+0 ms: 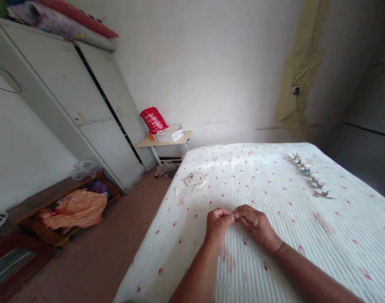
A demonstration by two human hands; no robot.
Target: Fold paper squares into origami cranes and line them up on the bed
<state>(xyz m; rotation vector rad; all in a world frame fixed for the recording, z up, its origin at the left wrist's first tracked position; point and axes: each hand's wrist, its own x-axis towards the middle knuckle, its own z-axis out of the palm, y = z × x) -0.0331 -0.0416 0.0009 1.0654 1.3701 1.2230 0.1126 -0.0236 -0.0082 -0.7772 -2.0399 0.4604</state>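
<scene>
Over the near middle of the bed, my left hand and my right hand meet almost fingertip to fingertip. Both pinch a small pale piece of folded paper, mostly covered by the fingers. Beyond my left hand lies a small pile of printed paper sheets, with loose slips beside it. Off to the right, several folded paper figures with pointed wing-like ends, resembling cranes, stand in a slanting row on the bed.
A white ribbed cover with red dots spreads over the bed. Past its far left corner, a small table carries a red bag and a white box. A tall cabinet and a low wooden bench with an orange plastic bag stand left.
</scene>
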